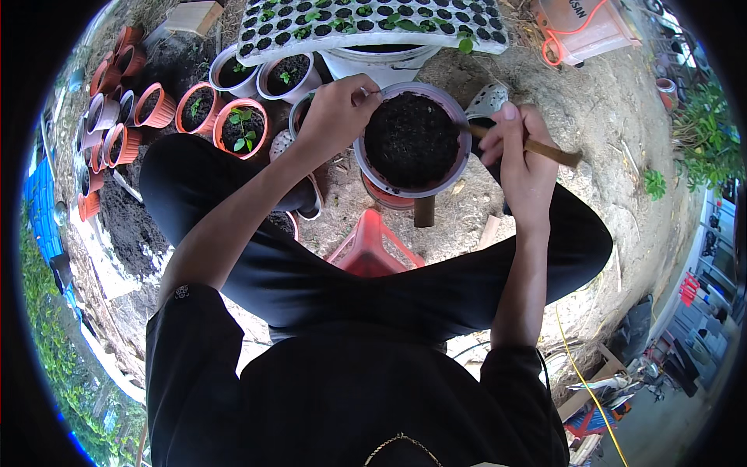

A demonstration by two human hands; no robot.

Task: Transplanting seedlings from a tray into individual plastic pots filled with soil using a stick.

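Note:
A pale round pot (459,159) filled with dark soil (412,140) stands between my knees. My left hand (342,115) is closed at its upper left rim, thumb and fingertips pinched there; whether they hold anything besides the rim is hidden. In my right hand (521,156) is a flat brown wooden stick (556,152), held between the fingers and crossing the palm. Its far end reaches the right rim of the pot at the soil's edge. No plant shows in this pot.
Beyond the pot, a white seedling tray (327,43) rests on a white bucket (381,66). Potted seedlings (241,128) and several orange pots (156,107) are at the left. A red stool (373,245) is below me. A yellow cord (583,381) runs along the lower right.

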